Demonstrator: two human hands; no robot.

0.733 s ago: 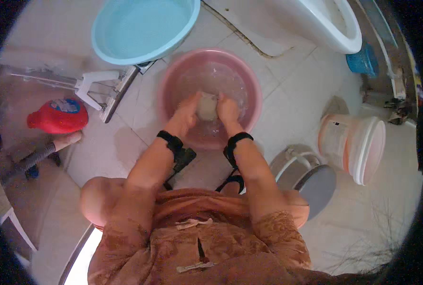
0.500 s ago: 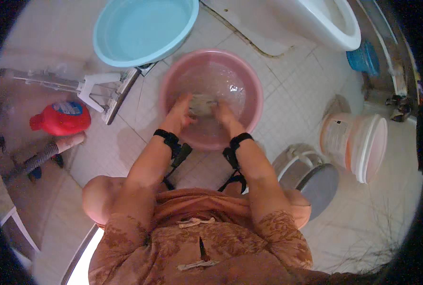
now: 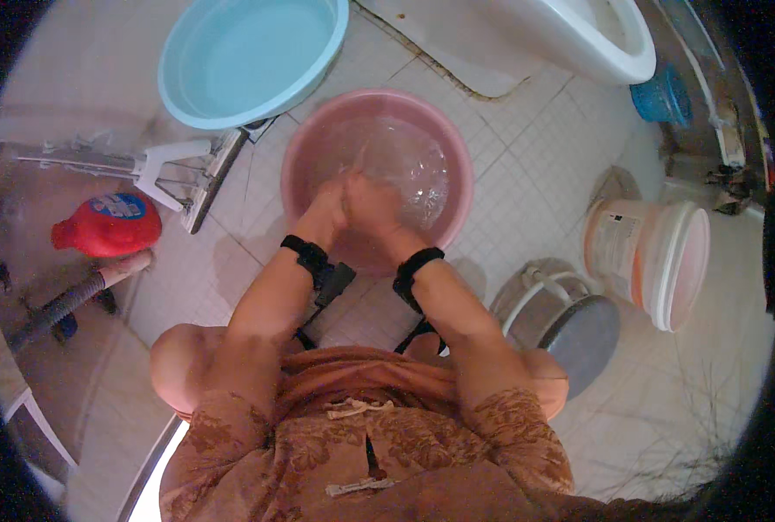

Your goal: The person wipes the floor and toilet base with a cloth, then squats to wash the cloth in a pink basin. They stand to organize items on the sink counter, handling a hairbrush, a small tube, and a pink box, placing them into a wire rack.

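A pink basin (image 3: 291,174) with water in it stands on the tiled floor in front of me. Over its near half, my left hand (image 3: 328,209) and my right hand (image 3: 375,205) are pressed together, fingers closed against each other. Motion smears the fingers, and whatever lies between them is hidden. Bright ripples show on the water (image 3: 418,170) right of my hands. Black straps (image 3: 311,254) with small dark devices circle both wrists.
A light blue basin (image 3: 252,61) stands at the far left, beside a white-handled squeeze mop (image 3: 174,170). Left lies a red bottle (image 3: 113,224) near a grey hose (image 3: 74,291). Right are a clear bucket (image 3: 635,261) and a grey-topped stool (image 3: 579,344). A white toilet (image 3: 570,39) is far right.
Half a second ago my hands were apart with a greyish, cloth-like piece stretched between them. They have come together, the right moving left, and the piece is out of sight.
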